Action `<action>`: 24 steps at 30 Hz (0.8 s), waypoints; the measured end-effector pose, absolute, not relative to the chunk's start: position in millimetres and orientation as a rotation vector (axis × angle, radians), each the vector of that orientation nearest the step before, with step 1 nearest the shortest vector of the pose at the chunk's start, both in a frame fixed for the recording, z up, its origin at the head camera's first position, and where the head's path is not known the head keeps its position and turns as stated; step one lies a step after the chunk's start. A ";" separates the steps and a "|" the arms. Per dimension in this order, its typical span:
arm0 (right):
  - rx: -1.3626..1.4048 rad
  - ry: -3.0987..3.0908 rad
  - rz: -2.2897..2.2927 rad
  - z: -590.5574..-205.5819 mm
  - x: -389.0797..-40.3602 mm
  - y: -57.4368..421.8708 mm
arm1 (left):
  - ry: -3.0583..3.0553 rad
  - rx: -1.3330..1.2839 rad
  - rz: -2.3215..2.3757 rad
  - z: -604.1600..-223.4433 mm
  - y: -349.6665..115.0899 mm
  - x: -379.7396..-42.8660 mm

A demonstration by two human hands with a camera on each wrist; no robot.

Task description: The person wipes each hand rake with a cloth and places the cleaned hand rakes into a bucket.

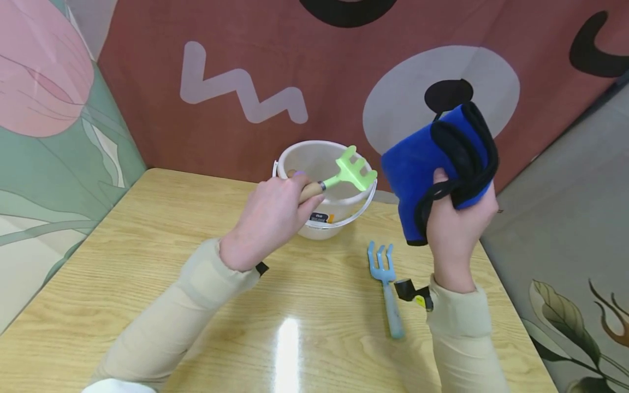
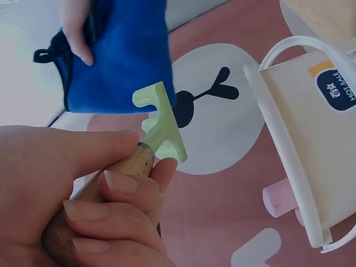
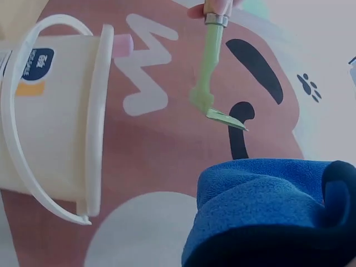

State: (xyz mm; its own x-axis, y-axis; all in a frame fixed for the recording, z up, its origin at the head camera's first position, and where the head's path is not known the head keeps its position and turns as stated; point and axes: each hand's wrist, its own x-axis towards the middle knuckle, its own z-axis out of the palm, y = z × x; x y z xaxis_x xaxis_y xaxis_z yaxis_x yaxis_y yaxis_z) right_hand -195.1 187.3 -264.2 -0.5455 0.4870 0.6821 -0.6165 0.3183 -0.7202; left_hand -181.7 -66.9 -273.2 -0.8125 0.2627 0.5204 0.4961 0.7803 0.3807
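My left hand [image 1: 272,215] grips the wooden handle of a small green hand rake [image 1: 352,170], its tines over the white bucket [image 1: 321,232] in the head view. In the left wrist view the fingers [image 2: 114,214] curl round that wooden handle. On the right, my right hand [image 1: 459,229] holds a folded blue cloth [image 1: 413,161] with black edging and a black loop, raised above the table. The thumb presses on the cloth's near face; the other fingers are mostly hidden behind it. A pink handle end [image 2: 279,198] sticks out past the bucket's rim.
A blue hand fork [image 1: 388,295] lies on the wooden table [image 1: 236,333] in front of the bucket, tines pointing away. Behind the table hangs a reddish-brown printed cloth [image 1: 236,142], close to the bucket. Printed fabric also covers the left and right sides.
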 end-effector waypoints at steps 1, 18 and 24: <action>0.109 -1.616 1.445 -265.4 -196.1 187.9 | -2.527 -0.570 -0.715 -272.8 -66.7 -181.1; 0.010 -1.817 2.240 -270.4 -184.3 178.9 | -2.455 -0.650 -0.730 -272.6 -58.6 -177.8; 0.090 -1.910 2.314 -271.0 -181.8 179.0 | -2.445 -0.661 -0.750 -273.3 -57.3 -178.3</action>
